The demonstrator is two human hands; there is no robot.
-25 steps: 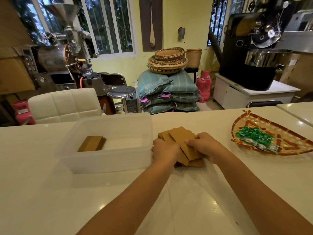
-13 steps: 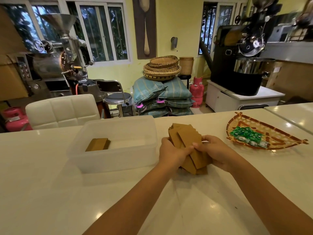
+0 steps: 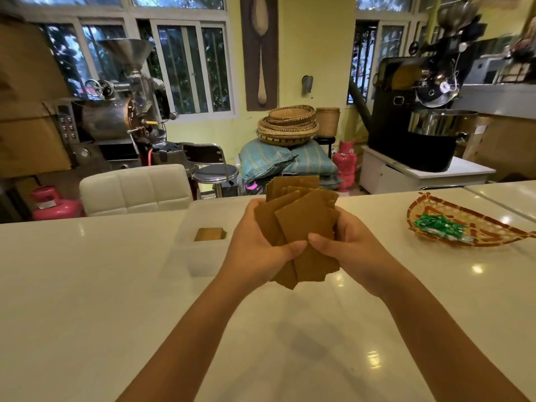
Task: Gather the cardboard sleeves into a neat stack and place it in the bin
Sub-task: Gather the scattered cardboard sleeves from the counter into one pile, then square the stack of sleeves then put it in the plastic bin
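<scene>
Cardboard sleeves [image 3: 301, 224], fanned unevenly, sit clasped between left hand [image 3: 258, 248] and right hand [image 3: 348, 245] fingers [image 3: 319, 239].

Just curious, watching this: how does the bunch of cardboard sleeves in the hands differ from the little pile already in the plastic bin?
The held sleeves are fanned out and uneven; the pile in the bin looks squared up. The held sleeves are raised off the counter, gripped by the left hand and right hand; the pile lies flat, untouched. Both are brown cardboard.

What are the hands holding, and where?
Both hands, left and right, hold a fanned bunch of cardboard sleeves by its lower sides.
</scene>
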